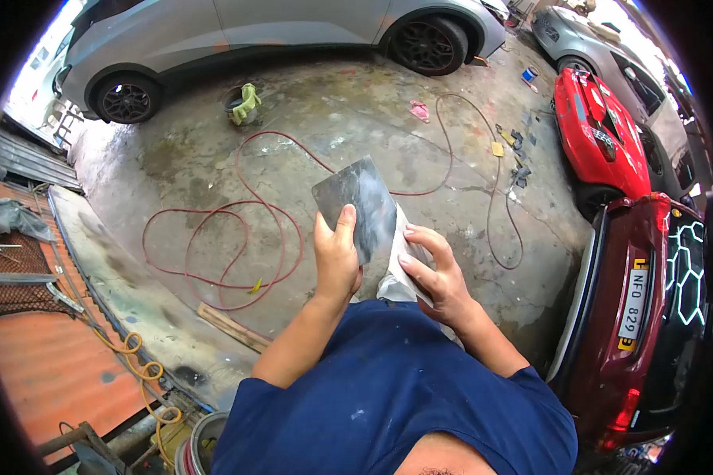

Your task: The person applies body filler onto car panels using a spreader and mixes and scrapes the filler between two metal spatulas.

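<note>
My left hand (337, 257) grips a flat grey rectangular plate (360, 198), its thumb laid across the face. Dark and pale smudges mark the plate's surface. Against its right edge is a crumpled white sheet (402, 257), paper or thin cloth; I cannot tell which. My right hand (440, 273) holds this sheet, fingers bent over it and touching the plate's side. Both hands are in front of my dark blue shirt, above the concrete floor. The plate's underside and some left fingers are hidden.
A red hose (281, 229) loops across the concrete floor (372, 103). A dark bucket (236, 107) with a yellow-green cloth (247, 100) stands ahead. A silver car (293, 28) is beyond, a maroon vehicle (610, 356) and red bumper (598, 131) at right. A wooden strip (234, 327) lies left.
</note>
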The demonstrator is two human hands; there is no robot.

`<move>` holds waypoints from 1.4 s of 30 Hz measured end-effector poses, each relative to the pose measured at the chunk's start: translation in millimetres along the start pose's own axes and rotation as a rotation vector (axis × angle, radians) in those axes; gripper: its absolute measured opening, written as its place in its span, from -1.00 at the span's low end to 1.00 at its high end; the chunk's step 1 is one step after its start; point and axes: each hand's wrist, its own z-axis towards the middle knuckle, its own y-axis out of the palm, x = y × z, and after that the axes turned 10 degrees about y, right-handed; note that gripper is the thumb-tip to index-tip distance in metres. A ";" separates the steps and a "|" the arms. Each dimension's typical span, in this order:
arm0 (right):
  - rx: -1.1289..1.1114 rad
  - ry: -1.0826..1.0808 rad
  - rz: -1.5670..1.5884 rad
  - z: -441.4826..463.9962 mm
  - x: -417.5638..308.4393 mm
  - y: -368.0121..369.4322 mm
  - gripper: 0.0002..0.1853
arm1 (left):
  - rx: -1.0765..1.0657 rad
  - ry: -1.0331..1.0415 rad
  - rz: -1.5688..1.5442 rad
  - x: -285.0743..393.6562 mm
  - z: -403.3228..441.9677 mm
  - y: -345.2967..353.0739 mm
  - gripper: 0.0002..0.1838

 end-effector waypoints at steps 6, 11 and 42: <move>-0.041 0.208 -0.130 -23.0 40.0 12.1 -0.31 | 0.013 0.001 0.012 -9.6 -5.1 -12.4 -0.67; -0.208 0.521 -0.153 -40.8 71.2 -13.3 -0.37 | -0.163 0.031 0.011 28.4 -1.8 -8.7 -0.65; 0.366 0.900 1.512 4.0 56.8 -6.9 -0.72 | -0.364 -0.102 0.419 -27.4 11.6 -73.6 -0.37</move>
